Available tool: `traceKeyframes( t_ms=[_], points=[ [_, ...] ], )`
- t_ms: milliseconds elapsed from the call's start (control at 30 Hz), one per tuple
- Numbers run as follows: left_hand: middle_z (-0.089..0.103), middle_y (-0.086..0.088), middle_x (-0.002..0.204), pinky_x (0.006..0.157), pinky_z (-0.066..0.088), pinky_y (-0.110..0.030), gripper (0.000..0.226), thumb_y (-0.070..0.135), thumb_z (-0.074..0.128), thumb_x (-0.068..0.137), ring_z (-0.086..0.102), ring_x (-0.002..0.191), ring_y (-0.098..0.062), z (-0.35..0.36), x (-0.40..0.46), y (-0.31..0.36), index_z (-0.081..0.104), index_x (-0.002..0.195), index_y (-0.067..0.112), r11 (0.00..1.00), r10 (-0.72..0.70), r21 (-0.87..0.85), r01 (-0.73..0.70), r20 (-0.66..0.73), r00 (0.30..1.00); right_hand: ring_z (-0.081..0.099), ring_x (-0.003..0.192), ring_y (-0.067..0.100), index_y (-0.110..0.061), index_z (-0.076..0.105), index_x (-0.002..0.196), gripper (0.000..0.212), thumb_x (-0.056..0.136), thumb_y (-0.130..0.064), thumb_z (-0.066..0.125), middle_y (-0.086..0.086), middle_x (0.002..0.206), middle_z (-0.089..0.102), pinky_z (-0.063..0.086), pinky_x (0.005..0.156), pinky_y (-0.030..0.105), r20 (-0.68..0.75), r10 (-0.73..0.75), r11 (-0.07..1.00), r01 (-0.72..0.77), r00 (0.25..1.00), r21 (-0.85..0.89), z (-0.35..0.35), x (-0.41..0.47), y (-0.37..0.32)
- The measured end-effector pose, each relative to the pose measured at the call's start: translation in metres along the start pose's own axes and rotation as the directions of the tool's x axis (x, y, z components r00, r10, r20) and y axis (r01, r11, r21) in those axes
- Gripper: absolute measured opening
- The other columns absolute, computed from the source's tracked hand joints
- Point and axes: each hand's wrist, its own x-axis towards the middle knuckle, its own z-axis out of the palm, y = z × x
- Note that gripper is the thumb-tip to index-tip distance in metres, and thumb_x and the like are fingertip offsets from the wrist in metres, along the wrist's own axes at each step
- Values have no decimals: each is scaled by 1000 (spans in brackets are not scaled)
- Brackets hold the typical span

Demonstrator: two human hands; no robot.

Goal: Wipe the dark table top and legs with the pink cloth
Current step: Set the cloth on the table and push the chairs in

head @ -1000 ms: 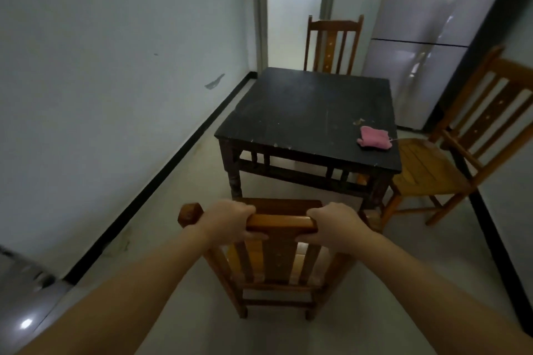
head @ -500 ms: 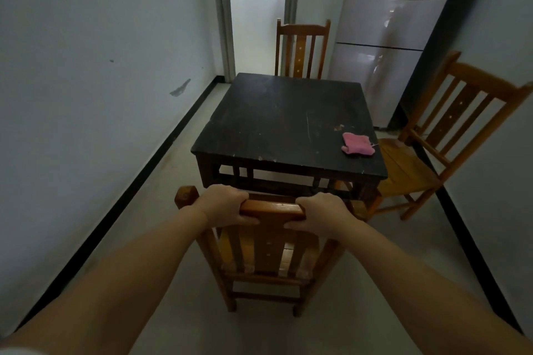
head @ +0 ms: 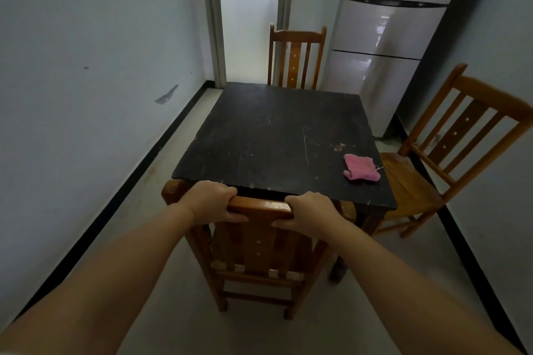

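**Pink cloth lying untouched while both hands are gripping a chair**

Pink and crumpled, the cloth (head: 362, 167) is lying on the dark table top (head: 277, 138), near the table's right edge and toward its near right corner, with a thin loose thread trailing off its right side. A small pale scuff is showing on the surface just beyond it. Neither hand is touching the cloth.

Both hands are clasping the top rail of the near wooden chair (head: 259, 239), which is standing with its back toward the camera and its seat tucked in under the table's near edge. The left hand (head: 212, 202) is wrapping the rail toward its left end, fingers curled over the far side and thumb lying along the near face. The right hand (head: 310, 210) is holding the rail toward its right end in the same way, fingers over the top and thumb pressing underneath. Both forearms are reaching out straight from the bottom of the view.

A second wooden chair (head: 295, 57) is standing at the far side of the table, its back rising above the far edge. A third chair (head: 450, 147) is sitting at the right side, angled, its seat just beside the table's edge. A pale fridge (head: 386, 46) is standing behind on the right, and a doorway (head: 248, 8) is opening in the far wall. One table leg (head: 339, 268) is partly showing at the near right, behind the near chair.
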Motion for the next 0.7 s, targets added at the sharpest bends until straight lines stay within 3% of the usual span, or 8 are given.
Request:
traceKeyframes(
  t_ms=[233,400,467,533,600,700],
  points=[
    [53,8,78,64,45,-19,47,69,44,78,53,67,-6,-8,5,1,47,90,23,999,-37,0,37,49,998,57,70,12,-22,55,92,41,82,-62,54,-6,79,58,42,57,23,37,-3,999,1,999,46,-4,6,2],
    [55,2,85,63,40,-23,49,67,40,83,52,69,-10,-32,7,3,47,95,21,993,-78,-63,104,327,942,56,68,15,-19,59,97,51,88,-65,39,-1,80,60,40,58,24,262,-31,988,-10,964,152,-25,17,-4],
    [57,-2,95,70,42,-28,58,67,30,86,54,79,-15,-52,4,-9,51,107,17,991,-101,-54,125,317,943,59,73,20,-21,60,96,51,91,-63,31,2,85,62,45,64,30,191,-88,985,57,978,162,-36,40,-14],
    [57,-3,107,79,44,-32,58,64,28,88,54,91,-19,-71,-10,-34,50,115,17,978,-178,-76,192,167,970,59,90,20,-22,59,108,48,95,-57,30,5,105,62,49,76,34,13,-141,980,138,990,145,-45,69,-34],
    [55,-4,118,84,45,-34,56,61,31,89,54,99,-19,-81,-34,-67,46,122,19,947,-276,-160,279,39,960,53,112,22,-22,50,127,49,96,-53,30,5,127,55,45,92,38,-140,-186,976,200,973,90,-51,99,-66],
    [49,-6,131,89,44,-37,61,60,31,89,53,109,-23,-79,-78,-119,37,134,20,892,-417,-198,405,-16,909,39,130,23,-23,41,137,49,97,-50,31,3,142,43,31,107,44,-254,-253,961,273,933,44,-55,142,-122]
  ],
)
